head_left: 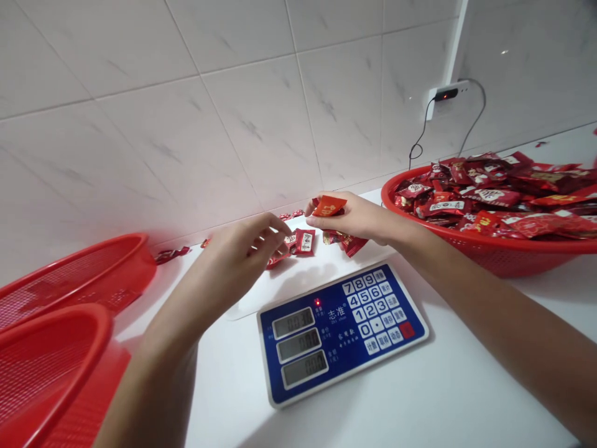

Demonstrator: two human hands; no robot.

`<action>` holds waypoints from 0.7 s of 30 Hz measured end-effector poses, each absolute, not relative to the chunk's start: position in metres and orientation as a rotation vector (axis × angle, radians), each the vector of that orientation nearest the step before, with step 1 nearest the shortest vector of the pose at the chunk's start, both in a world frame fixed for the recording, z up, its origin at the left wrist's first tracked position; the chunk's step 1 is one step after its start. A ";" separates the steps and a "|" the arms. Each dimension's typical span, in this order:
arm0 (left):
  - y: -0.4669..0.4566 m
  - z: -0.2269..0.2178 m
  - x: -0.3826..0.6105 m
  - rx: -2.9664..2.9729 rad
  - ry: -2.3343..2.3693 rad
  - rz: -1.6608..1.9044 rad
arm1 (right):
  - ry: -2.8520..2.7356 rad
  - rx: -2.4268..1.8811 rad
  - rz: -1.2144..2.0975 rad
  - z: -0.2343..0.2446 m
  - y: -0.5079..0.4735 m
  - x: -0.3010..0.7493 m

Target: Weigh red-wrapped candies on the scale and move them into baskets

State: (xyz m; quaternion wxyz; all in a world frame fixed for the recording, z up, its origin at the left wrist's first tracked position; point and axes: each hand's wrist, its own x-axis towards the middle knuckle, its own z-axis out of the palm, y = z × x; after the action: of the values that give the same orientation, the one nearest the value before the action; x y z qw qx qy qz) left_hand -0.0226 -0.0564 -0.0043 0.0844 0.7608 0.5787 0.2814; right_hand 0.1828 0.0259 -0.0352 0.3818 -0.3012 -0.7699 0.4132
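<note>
My right hand point(354, 214) holds an orange-red wrapped candy point(329, 206) between thumb and fingers, above the white pan point(252, 297) of a digital scale. More red candies point(352, 244) lie just under that hand. My left hand point(252, 246) reaches over the pan from the left, its fingers curled in a pinch round a red wrapped candy point(276, 260), partly hidden by the fingers. Beside its fingertips a red candy with a pale label point(305, 242) lies on the pan. The scale's blue keypad panel point(342, 336) faces me, with its displays and a red light lit.
A red basket point(494, 252) heaped with wrapped candies stands at the right. Two red baskets point(135, 261) point(100, 323) are at the left. Several loose candies point(172, 254) lie along the tiled wall. A socket point(433, 102) with a plug and cables is on the wall.
</note>
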 end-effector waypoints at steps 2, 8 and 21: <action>-0.066 0.003 -0.015 2.228 1.674 1.071 | -1.988 -0.782 1.013 -0.034 0.023 0.182; -0.085 0.006 0.010 2.434 1.517 1.273 | -2.136 -0.855 0.842 -0.028 0.000 0.174; -0.065 -0.003 0.004 2.385 1.612 1.316 | -2.077 -0.667 1.288 -0.028 0.000 0.170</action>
State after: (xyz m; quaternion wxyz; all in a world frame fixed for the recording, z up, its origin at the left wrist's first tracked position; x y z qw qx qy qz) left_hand 0.0041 -0.0654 -0.0034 -0.0120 0.7534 0.5093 0.4157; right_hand 0.1705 -0.0001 -0.0277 0.2994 -0.2514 -0.7821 0.4852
